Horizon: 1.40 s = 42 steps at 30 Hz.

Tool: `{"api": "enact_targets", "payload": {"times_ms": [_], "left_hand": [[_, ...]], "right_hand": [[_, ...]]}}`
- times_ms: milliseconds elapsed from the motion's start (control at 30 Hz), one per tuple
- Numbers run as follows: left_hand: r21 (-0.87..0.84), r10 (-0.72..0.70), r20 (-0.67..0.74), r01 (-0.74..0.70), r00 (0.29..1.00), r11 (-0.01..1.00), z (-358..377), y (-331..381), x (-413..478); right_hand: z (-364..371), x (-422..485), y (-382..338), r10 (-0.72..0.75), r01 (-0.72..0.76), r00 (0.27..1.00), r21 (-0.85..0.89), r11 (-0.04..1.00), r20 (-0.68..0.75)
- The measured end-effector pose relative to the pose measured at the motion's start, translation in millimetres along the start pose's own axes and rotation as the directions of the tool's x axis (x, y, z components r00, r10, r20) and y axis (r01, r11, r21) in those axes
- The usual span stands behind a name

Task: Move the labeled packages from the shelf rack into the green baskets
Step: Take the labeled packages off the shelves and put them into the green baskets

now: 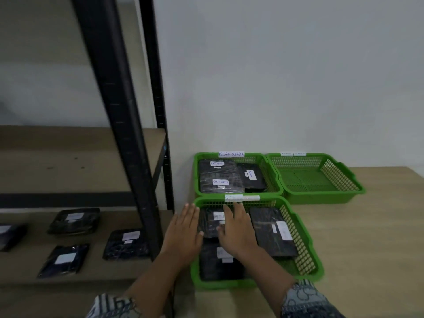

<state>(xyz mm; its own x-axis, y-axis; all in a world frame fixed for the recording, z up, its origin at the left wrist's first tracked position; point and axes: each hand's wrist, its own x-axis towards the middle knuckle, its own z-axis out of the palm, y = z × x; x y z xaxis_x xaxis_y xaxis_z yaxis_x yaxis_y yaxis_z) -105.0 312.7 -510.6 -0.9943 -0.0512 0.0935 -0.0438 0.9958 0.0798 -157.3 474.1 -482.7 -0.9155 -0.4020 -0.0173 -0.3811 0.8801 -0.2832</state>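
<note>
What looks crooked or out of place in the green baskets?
Nothing looks spilled. In the near basket, the right package lies at an angle to the basket's sides. In the far left basket, the rightmost package is turned too, its label sideways. The far right basket holds nothing.

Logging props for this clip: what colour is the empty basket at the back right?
The empty basket is bright green; the head view shows it best.

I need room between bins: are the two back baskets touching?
Touching. Head view: the filled back basket meets the empty back basket rim to rim, no gap.
</note>
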Motion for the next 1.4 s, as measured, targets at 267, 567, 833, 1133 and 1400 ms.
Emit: {"api": "enact_targets", "payload": {"times_ms": [267, 567, 833, 1133, 1400], "left_hand": [[-0.007, -0.020, -0.063, 0.020, 0.998, 1.000, -22.7, -57.0, -131.3], [0.047, -0.246, -0.128, 0.254, 0.961, 0.966, -68.2, -155.9, -233.0], [0.047, -0.368, -0.228, 0.387, 0.902, 0.921, -108.7, -248.3, -258.7], [0.116, -0.413, -0.263, 0.453, 0.872, 0.884, -157.9, -376.2, -233.6], [0.081, -0.462, -0.325, 0.511, 0.825, 0.856, -185.8, -491.5, -214.6]], "right_hand": [[20.7, -94.6, -106.7, -0.166, 0.164, 0.985, -0.039, 0.986, -0.054], [32.9, -133.4, -241.7, -0.408, 0.405, 0.910, -0.055, 0.913, -0.070], [33.9, -108.9, -351.4, -0.548, 0.545, 0.830, -0.060, 0.837, -0.105], [40.6, -27.6, -475.8, -0.621, 0.619, 0.772, -0.065, 0.783, -0.134], [41.2, 37.7, -574.7, -0.653, 0.648, 0.742, -0.085, 0.757, -0.150]]}}
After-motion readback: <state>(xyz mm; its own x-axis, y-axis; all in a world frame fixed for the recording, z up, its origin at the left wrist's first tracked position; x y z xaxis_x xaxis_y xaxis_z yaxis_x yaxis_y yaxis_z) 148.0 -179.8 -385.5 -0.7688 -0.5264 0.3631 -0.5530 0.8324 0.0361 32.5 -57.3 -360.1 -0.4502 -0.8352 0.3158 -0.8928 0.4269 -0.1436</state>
